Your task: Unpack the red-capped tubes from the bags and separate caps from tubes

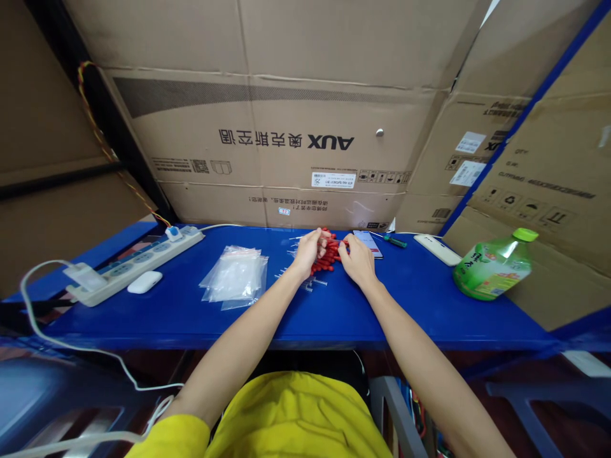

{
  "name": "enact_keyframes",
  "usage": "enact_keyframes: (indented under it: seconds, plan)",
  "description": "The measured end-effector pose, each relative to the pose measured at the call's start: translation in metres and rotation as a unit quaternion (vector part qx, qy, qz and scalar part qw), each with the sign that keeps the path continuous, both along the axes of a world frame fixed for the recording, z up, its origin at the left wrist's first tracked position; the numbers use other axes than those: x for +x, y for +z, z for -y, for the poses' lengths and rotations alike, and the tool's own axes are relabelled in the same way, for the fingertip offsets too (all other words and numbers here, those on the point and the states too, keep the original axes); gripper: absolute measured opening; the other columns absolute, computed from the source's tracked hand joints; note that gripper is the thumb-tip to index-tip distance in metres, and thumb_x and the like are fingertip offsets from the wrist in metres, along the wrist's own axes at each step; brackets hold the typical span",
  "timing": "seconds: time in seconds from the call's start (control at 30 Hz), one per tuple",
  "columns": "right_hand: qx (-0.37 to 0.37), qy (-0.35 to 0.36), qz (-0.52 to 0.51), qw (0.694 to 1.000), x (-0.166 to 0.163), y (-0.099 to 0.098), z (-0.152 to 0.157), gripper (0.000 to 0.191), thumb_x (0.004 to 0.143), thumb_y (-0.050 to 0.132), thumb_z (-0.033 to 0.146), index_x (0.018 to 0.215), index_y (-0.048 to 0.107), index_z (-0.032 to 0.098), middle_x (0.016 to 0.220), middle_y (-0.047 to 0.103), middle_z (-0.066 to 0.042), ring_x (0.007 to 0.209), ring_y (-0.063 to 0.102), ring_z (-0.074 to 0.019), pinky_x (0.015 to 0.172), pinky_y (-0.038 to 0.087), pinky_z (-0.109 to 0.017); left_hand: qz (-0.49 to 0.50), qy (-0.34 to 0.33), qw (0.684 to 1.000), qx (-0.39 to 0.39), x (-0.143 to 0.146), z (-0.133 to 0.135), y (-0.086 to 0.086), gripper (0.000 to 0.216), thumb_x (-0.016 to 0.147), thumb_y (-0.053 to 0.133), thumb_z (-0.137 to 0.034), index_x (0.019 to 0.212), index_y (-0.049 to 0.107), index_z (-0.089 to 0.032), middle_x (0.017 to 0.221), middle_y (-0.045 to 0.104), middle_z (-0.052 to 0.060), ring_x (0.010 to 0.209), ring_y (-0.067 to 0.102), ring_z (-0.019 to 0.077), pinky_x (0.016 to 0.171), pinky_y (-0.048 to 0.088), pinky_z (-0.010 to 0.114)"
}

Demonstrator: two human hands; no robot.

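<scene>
A pile of slim red rubber bulbs (326,261) lies on the blue table between my two hands. My left hand (310,253) is curled at the left side of the pile, its fingers closed; what they hold is too small to make out. At the right side, my right hand (359,259) pinches what looks like a red bulb, with thumb and fingers together. Thin clear tubes (310,284) are scattered just in front of the pile. More of them lie partly hidden behind my left hand.
Clear plastic bags (237,275) are stacked to the left. Further left are a white earbud case (145,282) and a power strip (138,262) with plugs. A phone (368,244), a screwdriver (395,241), a white power bank (436,249) and a green bottle (494,266) are on the right. Cardboard (286,108) walls the back.
</scene>
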State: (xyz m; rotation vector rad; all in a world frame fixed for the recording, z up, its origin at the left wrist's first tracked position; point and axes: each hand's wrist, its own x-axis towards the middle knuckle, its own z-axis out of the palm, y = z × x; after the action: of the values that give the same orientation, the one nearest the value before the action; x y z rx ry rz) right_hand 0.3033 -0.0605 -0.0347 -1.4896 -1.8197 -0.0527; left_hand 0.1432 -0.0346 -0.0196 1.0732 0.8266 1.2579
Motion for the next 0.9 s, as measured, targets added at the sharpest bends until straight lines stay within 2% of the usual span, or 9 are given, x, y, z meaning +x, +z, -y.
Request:
enact_keyframes:
  seconds: [0.23,0.4,0.53,0.63,0.7,0.83,0.9]
  plan:
    - [-0.013,0.022,-0.050,0.998,-0.004,-0.002,-0.001,0.023,0.102,0.039,0.035,0.088,0.053,0.025,0.088,0.068,-0.006,0.082,0.059,-0.0234,0.067,0.033,-0.032,0.085,-0.029,0.996,-0.004,0.006,0.005,0.004,0.060,0.099,0.041,-0.071,0.087,0.063,-0.017,0.066,0.045,-0.002,0.054,0.044,0.0086,0.054,0.039,0.022]
    - [-0.021,0.036,-0.066,0.997,-0.005,-0.001,-0.001,0.023,0.102,0.039,0.035,0.086,0.052,0.025,0.082,0.066,-0.004,0.077,0.059,-0.0227,0.066,0.033,-0.031,0.067,-0.103,0.992,0.010,0.007,0.011,0.006,0.072,0.096,0.023,-0.081,0.089,0.060,-0.020,0.067,0.046,0.000,0.059,0.048,0.0118,0.060,0.043,0.024]
    - [-0.023,0.062,-0.074,0.995,-0.004,0.000,0.001,0.024,0.101,0.038,0.033,0.081,0.050,0.025,0.079,0.065,-0.003,0.073,0.058,-0.0211,0.066,0.033,-0.031,0.060,-0.167,0.984,0.009,0.007,0.015,0.008,0.075,0.089,0.016,-0.090,0.083,0.049,-0.023,0.061,0.039,-0.002,0.053,0.040,0.0134,0.054,0.038,0.026]
    - [-0.020,0.078,-0.076,0.994,-0.005,0.001,0.001,0.024,0.099,0.038,0.033,0.079,0.048,0.025,0.076,0.063,-0.002,0.072,0.057,-0.0205,0.066,0.034,-0.030,0.059,-0.174,0.983,0.026,0.008,0.017,0.009,0.073,0.088,0.015,-0.091,0.077,0.039,-0.023,0.057,0.035,-0.003,0.049,0.032,0.0122,0.048,0.030,0.024]
    - [-0.014,0.084,-0.073,0.994,-0.007,0.001,0.002,0.023,0.098,0.038,0.031,0.078,0.047,0.025,0.076,0.063,-0.002,0.071,0.057,-0.0204,0.066,0.034,-0.030,0.054,-0.164,0.984,0.037,0.009,0.017,0.008,0.071,0.089,0.019,-0.090,0.075,0.036,-0.023,0.054,0.032,-0.004,0.046,0.028,0.0110,0.046,0.026,0.023]
    - [-0.004,0.068,-0.057,0.996,-0.013,0.001,0.004,0.018,0.094,0.040,0.027,0.079,0.050,0.025,0.077,0.065,-0.003,0.070,0.056,-0.0211,0.066,0.033,-0.031,0.045,-0.130,0.988,0.064,0.011,0.016,0.004,0.061,0.093,0.047,-0.077,0.070,0.032,-0.023,0.048,0.029,-0.007,0.042,0.024,0.0075,0.045,0.024,0.020]
    - [-0.003,0.051,-0.045,0.998,-0.016,0.002,0.005,0.017,0.093,0.040,0.025,0.079,0.051,0.025,0.076,0.065,-0.004,0.070,0.056,-0.0218,0.066,0.033,-0.031,0.048,-0.131,0.988,0.063,0.011,0.016,0.003,0.059,0.093,0.055,-0.069,0.068,0.030,-0.023,0.046,0.028,-0.008,0.041,0.022,0.0064,0.044,0.023,0.020]
